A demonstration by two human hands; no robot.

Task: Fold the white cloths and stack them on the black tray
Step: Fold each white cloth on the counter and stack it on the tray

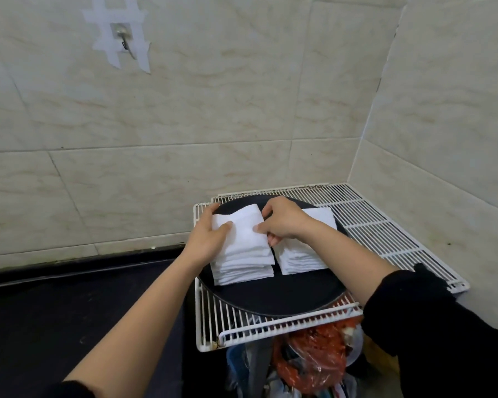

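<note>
A round black tray (pixel 273 300) lies on a white wire rack. Two stacks of folded white cloths stand on it side by side: a left stack (pixel 242 264) and a right stack (pixel 299 258). My left hand (pixel 210 239) grips the left edge of the top folded cloth (pixel 245 225) on the left stack, thumb on top. My right hand (pixel 282 221) pinches the same cloth's right edge and covers part of the right stack.
The white wire rack (pixel 377 225) sits in a tiled corner, with walls behind and to the right. Under its front edge lies a red plastic bag (pixel 314 357) among other clutter. A dark floor spreads to the left. A metal hook (pixel 125 38) is taped to the wall.
</note>
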